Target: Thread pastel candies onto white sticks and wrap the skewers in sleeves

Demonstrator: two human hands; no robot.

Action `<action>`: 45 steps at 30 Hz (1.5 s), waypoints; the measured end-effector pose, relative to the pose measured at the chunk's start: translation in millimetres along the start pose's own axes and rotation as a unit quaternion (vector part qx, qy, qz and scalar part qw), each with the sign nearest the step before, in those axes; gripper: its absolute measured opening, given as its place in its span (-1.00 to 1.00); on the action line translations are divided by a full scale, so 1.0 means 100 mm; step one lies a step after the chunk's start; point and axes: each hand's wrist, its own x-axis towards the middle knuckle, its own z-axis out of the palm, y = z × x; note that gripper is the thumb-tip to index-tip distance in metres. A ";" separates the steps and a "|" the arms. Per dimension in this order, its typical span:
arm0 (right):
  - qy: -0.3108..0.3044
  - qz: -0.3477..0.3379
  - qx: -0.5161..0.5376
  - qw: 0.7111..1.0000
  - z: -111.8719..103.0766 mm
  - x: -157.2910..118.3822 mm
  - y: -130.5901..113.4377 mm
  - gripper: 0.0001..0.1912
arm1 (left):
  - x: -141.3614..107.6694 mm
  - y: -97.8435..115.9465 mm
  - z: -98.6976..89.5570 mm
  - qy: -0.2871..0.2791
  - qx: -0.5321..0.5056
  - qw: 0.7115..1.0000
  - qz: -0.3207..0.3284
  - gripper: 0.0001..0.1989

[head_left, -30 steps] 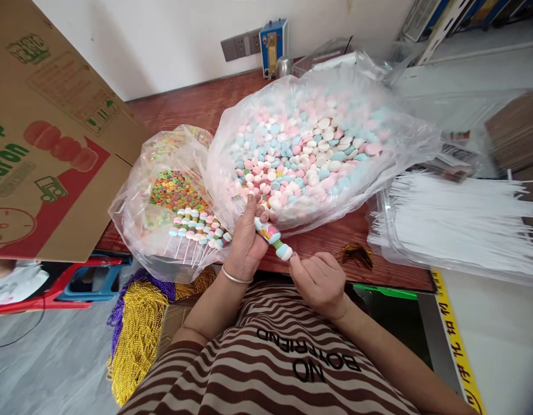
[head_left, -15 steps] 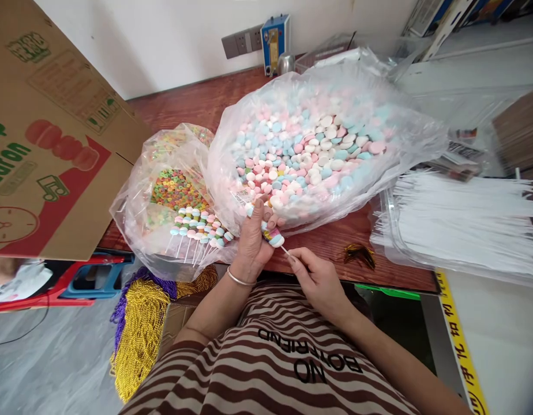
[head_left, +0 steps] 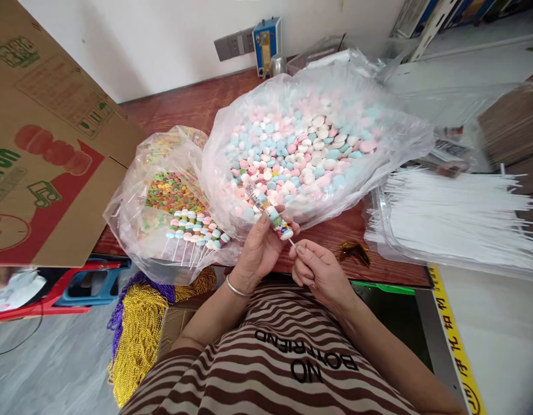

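My left hand (head_left: 264,248) wears a silver bangle and holds a candy skewer (head_left: 275,219), a stack of pastel candies on a white stick. A clear printed wrapper surrounds the candies, and its upper end (head_left: 251,193) sticks out beyond them. My right hand (head_left: 316,268) pinches the white stick just below the lowest candy, its other fingers curled in. To the left, several finished candy skewers (head_left: 199,230) lie in a row on a clear bag (head_left: 132,230) of small colourful ring candies (head_left: 173,190). Right ahead, a large clear bag (head_left: 405,135) holds pink, white and blue candies (head_left: 314,150).
A clear tray of white sticks (head_left: 452,219) stands at the right. Gold twist ties (head_left: 355,252) lie on the reddish wooden table (head_left: 162,112). A large cardboard box (head_left: 54,150) rises at the left; gold bead strands (head_left: 139,340) hang below the table edge.
The candy skewer has turned within my left hand, so more of its wrapper shows above the thumb. My right fingers have curled closer around the stick. The whole view has shifted slightly.
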 end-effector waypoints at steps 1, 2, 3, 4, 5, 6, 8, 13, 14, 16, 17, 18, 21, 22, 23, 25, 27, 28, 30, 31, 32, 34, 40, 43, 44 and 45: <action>-0.013 0.016 0.006 1.000 -0.01 -0.02 0.00 -0.67 | 0.01 0.03 -0.02 0.002 0.001 1.000 0.002 -0.57; -0.025 0.029 0.005 0.999 -0.03 -0.04 0.00 -0.67 | 0.02 0.05 -0.05 0.005 0.005 1.000 0.006 -0.57; -0.033 0.032 -0.011 0.999 -0.04 -0.05 0.01 -0.66 | 0.03 0.06 -0.06 0.011 0.010 1.000 0.011 -0.58; -0.031 0.019 -0.049 0.998 -0.05 -0.07 0.03 -0.67 | 0.04 0.07 -0.07 0.019 0.016 1.000 0.016 -0.59; -0.018 -0.013 -0.112 0.993 -0.07 -0.07 0.04 -0.68 | 0.05 0.07 -0.08 0.028 0.021 0.999 0.018 -0.60; 0.006 -0.067 -0.199 0.978 -0.08 -0.08 0.06 -0.71 | 0.05 0.06 -0.08 0.038 0.025 0.999 0.019 -0.60; 0.061 -0.219 -0.404 0.886 -0.10 -0.08 0.09 -0.79 | 0.05 0.05 -0.06 0.060 0.029 0.998 0.019 -0.60; 0.070 -0.485 -0.682 0.542 -0.16 -0.02 0.12 -0.84 | 0.05 0.05 0.01 0.097 0.028 0.994 0.038 -0.67; 0.071 -0.504 -0.697 0.506 -0.17 -0.01 0.12 -0.87 | 0.06 0.06 0.01 0.099 0.026 0.994 0.042 -0.67; 0.078 -0.516 -0.708 0.476 -0.19 0.00 0.13 -0.88 | 0.07 0.07 0.02 0.104 0.024 0.993 0.046 -0.68; 0.077 -0.511 -0.705 0.487 -0.20 0.00 0.13 -0.88 | 0.08 0.07 0.02 0.108 0.023 0.993 0.048 -0.68; 0.075 -0.495 -0.694 0.517 -0.19 0.00 0.14 -0.88 | 0.09 0.06 0.02 0.113 0.023 0.992 0.051 -0.68; 0.062 -0.375 -0.583 0.718 -0.11 0.00 0.14 -0.82 | 0.09 -0.02 0.04 0.123 0.024 0.991 0.057 -0.69; 0.056 -0.309 -0.508 0.803 -0.07 0.00 0.14 -0.79 | 0.09 -0.06 0.06 0.120 0.023 0.991 0.052 -0.68; 0.048 -0.238 -0.415 0.877 -0.03 0.01 0.13 -0.76 | 0.08 -0.10 0.07 0.114 0.022 0.992 0.042 -0.66; 0.027 -0.120 -0.224 0.967 0.03 0.04 0.11 -0.74 | 0.05 -0.16 0.08 0.093 0.022 0.995 0.018 -0.60; 0.019 -0.074 -0.116 0.990 0.06 0.07 0.07 -0.72 | 0.03 -0.19 0.06 0.064 0.040 0.997 0.004 -0.54; 0.029 -0.076 -0.110 0.991 0.05 0.07 0.06 -0.71 | 0.03 -0.19 0.04 0.052 0.064 0.997 0.005 -0.52; 0.073 -0.119 -0.190 0.972 0.01 0.08 0.03 -0.71 | 0.01 -0.20 -0.02 0.050 0.146 0.987 0.039 -0.50; 0.103 -0.159 -0.260 0.947 -0.02 0.07 0.03 -0.73 | 0.00 -0.20 -0.06 0.065 0.203 0.974 0.076 -0.50; 0.131 -0.204 -0.336 0.910 -0.04 0.07 0.03 -0.77 | -0.01 -0.20 -0.10 0.085 0.265 0.952 0.127 -0.51; 0.167 -0.300 -0.474 0.811 -0.08 0.06 0.03 -0.83 | -0.03 -0.19 -0.17 0.121 0.391 0.878 0.249 -0.55; 0.163 -0.464 -0.687 0.535 -0.11 0.09 0.03 -0.78 | -0.09 -0.03 -0.17 0.013 0.646 0.648 0.403 -0.91; 0.143 -0.478 -0.715 0.489 -0.13 0.08 0.00 -0.79 | -0.09 0.04 -0.11 0.014 0.662 0.636 0.395 -0.91; 0.137 -0.481 -0.721 0.480 -0.14 0.07 0.00 -0.82 | -0.09 0.05 -0.10 0.020 0.663 0.641 0.386 -0.93; 0.132 -0.484 -0.726 0.471 -0.15 0.06 0.01 -0.85 | -0.09 0.06 -0.09 0.028 0.660 0.652 0.373 -0.94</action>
